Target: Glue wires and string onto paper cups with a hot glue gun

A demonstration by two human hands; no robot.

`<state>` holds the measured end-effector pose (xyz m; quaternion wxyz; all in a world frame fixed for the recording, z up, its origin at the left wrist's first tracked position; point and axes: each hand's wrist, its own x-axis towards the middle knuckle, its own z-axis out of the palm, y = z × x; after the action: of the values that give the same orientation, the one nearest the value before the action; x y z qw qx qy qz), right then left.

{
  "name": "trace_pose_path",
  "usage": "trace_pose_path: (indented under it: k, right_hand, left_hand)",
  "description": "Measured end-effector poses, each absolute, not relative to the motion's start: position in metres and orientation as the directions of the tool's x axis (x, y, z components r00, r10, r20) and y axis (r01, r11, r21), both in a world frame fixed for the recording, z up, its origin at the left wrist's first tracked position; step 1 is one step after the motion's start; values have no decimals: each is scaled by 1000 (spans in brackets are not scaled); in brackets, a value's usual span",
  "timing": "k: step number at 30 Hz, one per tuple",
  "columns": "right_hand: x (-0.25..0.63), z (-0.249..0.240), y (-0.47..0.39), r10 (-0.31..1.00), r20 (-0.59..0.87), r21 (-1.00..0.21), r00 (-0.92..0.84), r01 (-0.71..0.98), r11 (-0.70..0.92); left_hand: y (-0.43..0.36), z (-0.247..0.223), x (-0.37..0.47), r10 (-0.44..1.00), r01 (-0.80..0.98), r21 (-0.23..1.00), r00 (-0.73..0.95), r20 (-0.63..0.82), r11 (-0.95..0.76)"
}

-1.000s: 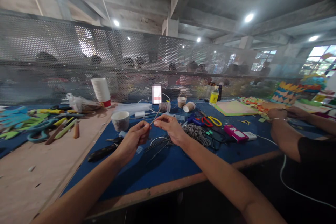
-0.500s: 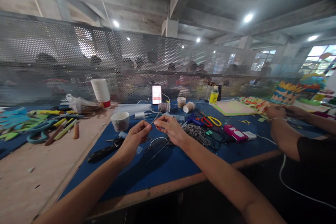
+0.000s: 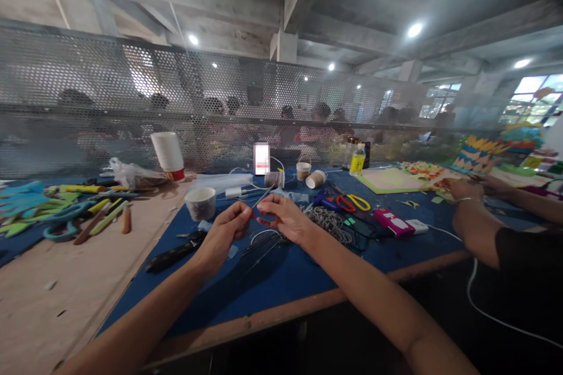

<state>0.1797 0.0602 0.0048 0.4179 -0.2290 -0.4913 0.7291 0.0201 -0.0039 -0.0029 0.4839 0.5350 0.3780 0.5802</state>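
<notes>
A thin, stiff, wire-like strand slants up between my two hands over the blue table mat. My left hand pinches its lower part between thumb and forefinger. Close beside it, my right hand has thumb and forefinger closed around the strand too, with the other fingers curled. Under my hands lie several dark thin wires. A tangled bundle of grey cord rests right of my right wrist. Left of my left hand are a black-handled tool and a whitish paper cup.
A spool and phone stand ahead. Red scissors, yellow scissors and a magenta box lie right. Stacked cups and teal scissors are left. A co-worker's hands work at far right.
My right fingers have shifted slightly along the strand. My left hand keeps its pinch almost unmoved, and the things on the table stay put.
</notes>
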Motion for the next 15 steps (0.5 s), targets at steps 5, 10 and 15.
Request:
trace_pose_path:
  k: [5, 10, 15]
  right_hand:
    - [179, 7, 60, 824, 85, -923, -559, -356, -146]
    - [179, 8, 59, 834, 94, -931, -544, -346, -121]
    - [180, 7, 59, 815, 112, -935, -569, -337, -107]
  left_hand:
    - [-4, -3, 20, 965, -211, 949, 67, 252, -233]
    - [-3, -4, 18, 970, -251, 947, 85, 226, -199]
    - [-4, -2, 18, 973, -271, 948, 111, 202, -166]
